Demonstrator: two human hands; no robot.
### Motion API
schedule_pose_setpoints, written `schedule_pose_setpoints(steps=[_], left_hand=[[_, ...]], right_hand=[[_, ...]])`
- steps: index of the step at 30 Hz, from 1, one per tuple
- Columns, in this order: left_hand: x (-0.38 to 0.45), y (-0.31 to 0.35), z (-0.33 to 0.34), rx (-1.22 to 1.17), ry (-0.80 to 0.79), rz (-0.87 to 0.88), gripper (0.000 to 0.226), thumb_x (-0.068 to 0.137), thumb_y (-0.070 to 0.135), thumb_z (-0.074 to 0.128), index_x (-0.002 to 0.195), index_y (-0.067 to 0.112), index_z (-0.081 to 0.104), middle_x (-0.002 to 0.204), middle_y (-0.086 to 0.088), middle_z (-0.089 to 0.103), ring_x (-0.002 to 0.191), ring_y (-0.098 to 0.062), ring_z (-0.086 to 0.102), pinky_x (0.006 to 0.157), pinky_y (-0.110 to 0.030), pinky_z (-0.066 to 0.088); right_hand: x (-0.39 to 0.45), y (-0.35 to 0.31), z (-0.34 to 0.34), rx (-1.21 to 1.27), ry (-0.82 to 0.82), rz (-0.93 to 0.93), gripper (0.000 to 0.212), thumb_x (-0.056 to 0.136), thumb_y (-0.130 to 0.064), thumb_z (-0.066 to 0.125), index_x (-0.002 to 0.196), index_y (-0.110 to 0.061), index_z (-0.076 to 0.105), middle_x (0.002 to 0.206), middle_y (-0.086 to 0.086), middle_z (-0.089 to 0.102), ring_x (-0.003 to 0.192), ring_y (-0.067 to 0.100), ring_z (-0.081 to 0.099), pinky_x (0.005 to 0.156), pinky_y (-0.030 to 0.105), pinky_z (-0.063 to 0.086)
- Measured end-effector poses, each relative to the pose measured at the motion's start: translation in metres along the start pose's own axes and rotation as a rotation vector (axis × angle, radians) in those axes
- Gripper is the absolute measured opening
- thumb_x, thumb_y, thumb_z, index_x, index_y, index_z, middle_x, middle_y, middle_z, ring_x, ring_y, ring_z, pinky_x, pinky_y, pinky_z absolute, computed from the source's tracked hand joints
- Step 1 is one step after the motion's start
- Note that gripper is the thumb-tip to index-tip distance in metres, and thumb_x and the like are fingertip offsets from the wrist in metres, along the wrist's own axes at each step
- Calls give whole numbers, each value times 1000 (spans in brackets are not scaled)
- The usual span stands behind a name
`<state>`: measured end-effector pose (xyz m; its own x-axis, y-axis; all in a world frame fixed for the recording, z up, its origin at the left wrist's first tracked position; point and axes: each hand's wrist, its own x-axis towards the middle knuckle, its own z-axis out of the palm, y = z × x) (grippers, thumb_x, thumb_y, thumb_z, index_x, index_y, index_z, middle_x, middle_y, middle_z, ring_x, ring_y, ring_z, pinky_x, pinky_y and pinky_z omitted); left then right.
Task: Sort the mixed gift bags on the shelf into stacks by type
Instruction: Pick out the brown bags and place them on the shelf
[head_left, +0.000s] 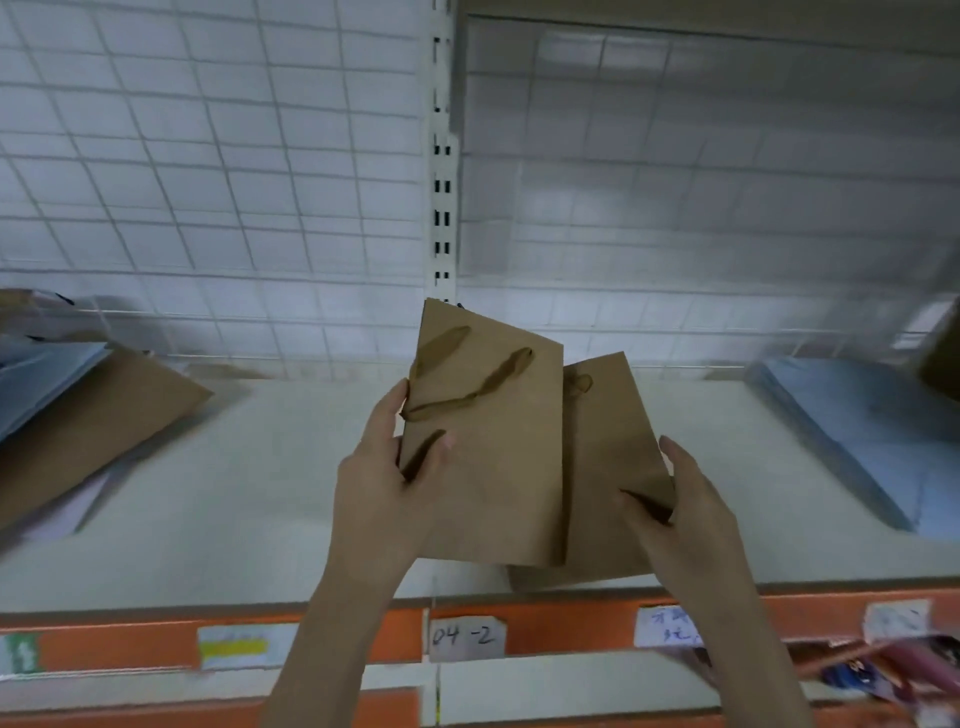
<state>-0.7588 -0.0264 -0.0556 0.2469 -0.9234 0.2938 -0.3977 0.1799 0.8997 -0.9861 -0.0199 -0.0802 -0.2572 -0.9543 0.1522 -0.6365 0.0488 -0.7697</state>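
Two flat brown paper gift bags are held above the white shelf (249, 493). My left hand (384, 483) grips the front brown bag (493, 457) by its left edge, thumb on its face; brown ribbon handles lie across its top. My right hand (691, 514) holds the second brown bag (608, 467), which sits behind and to the right of the first, overlapped by it. At the shelf's left lies a mixed pile with a large brown bag (104, 421) and light blue bags (36, 379). At the right lies a stack of blue bags (872, 431).
A white wire grid panel (234, 182) backs the shelf, with a slotted upright post (441, 171) in the middle. The orange shelf front (561, 623) carries paper labels, one reading "04-2". Another brown bag (943, 358) shows at the far right edge. Coloured items sit on the shelf below right.
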Motion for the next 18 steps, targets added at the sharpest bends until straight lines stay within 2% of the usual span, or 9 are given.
schedule_pose_setpoints(steps=[2,4,7,10,12,15,18], left_hand=[[1,5,9,10,-2,5,51,86,28,61,134,29,42,69,6,61,66,13,56,58,-2,41],[5,9,14,11,-1,14,51,87,27,61,134,28,42,70,4,61,66,11,56,59,-2,41],[9,10,22,6,19,-11,48,88,25,60,133,28,43,70,4,58,61,-4,55,56,1,38],[9,13,36,-10,22,-29,47,88,23,59,132,26,44,72,10,56,63,3,54,54,4,36],[9,15,48,-17,15,-33,47,88,23,60,132,27,44,73,14,55,63,8,54,54,4,36],[10,21,72,-17,14,-42,48,88,24,60,134,26,44,75,15,56,68,7,50,55,3,36],[7,29,100,3,32,-44,48,88,23,60,134,24,44,71,13,55,63,8,51,55,3,35]], right_hand=[[5,12,-7,-14,2,35,66,88,-23,60,145,-25,26,129,9,47,103,19,47,88,31,40],[10,19,-11,-24,17,30,65,87,-22,61,143,-23,29,121,9,48,98,18,47,84,29,41],[15,26,-18,-46,33,17,62,86,-18,63,140,-23,33,105,0,43,91,17,47,77,24,37],[22,36,-28,-47,36,9,63,85,-19,63,139,-25,33,102,-1,41,83,12,43,74,23,36],[28,46,-35,-56,39,3,62,85,-19,64,139,-25,34,104,-1,41,82,10,42,71,18,36],[43,62,-51,-98,41,11,59,85,-21,64,138,-22,36,113,4,46,82,9,40,59,8,31],[65,84,-73,-139,39,25,56,86,-24,62,137,-20,38,120,8,47,86,11,41,67,13,35]])
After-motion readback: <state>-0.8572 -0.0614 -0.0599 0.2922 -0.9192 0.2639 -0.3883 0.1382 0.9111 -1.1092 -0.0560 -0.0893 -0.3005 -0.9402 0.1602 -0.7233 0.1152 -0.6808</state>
